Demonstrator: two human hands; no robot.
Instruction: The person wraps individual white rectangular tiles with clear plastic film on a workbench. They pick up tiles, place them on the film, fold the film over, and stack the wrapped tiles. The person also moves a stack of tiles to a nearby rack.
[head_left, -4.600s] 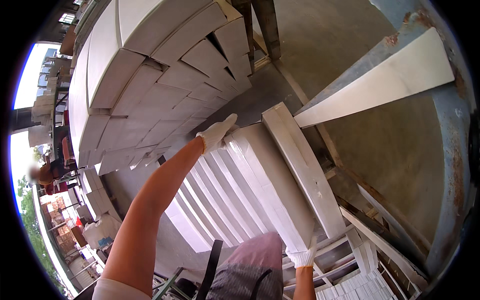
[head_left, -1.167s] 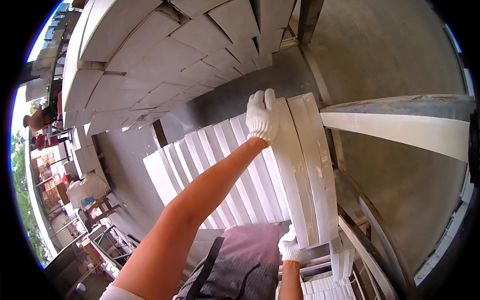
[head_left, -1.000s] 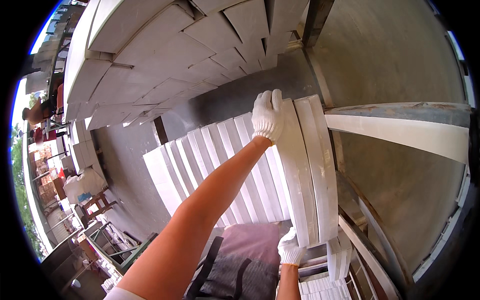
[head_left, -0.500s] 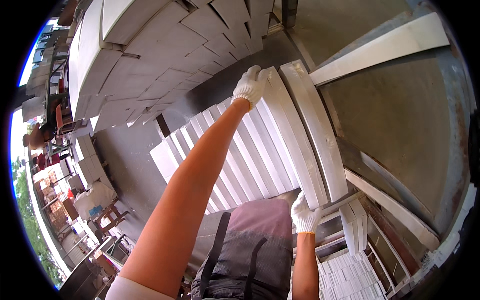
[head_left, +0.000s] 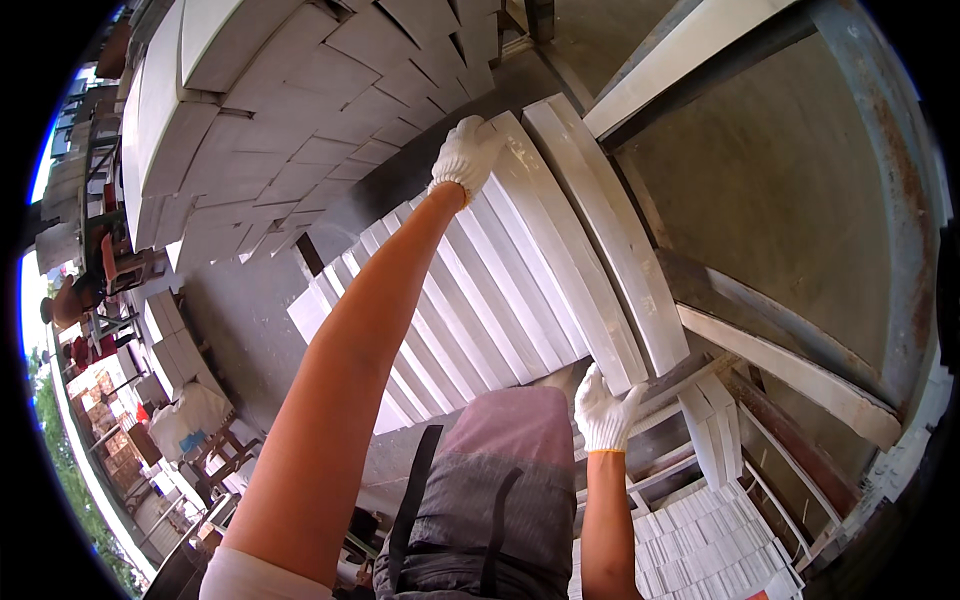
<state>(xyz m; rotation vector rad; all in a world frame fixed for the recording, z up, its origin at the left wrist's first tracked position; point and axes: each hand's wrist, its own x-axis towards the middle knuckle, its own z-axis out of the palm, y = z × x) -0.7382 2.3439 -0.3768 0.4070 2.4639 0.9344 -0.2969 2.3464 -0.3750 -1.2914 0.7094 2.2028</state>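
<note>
A long white box (head_left: 565, 240) lies at the right end of a row of similar white boxes (head_left: 478, 290). My left hand (head_left: 470, 155), in a white knit glove, is closed over its far end, with the fingertips partly hidden. At the near end, my right hand (head_left: 603, 412), gloved the same way, grips the box with fingers on one side and thumb on the other. A second long white box (head_left: 612, 235) rests just to the right, separated by a narrow dark gap.
A tall stack of white boxes (head_left: 300, 110) stands at the upper left. Metal frame bars (head_left: 690, 65) cross the right side. Lower right, a short white bundle (head_left: 712, 430) stands above rows of small white pieces (head_left: 690, 545). A grey and mauve apron (head_left: 510, 470) covers my front.
The view has shifted a little, so hands and boxes appear slightly farther left and higher. Both hands keep to the two ends of the same long box.
</note>
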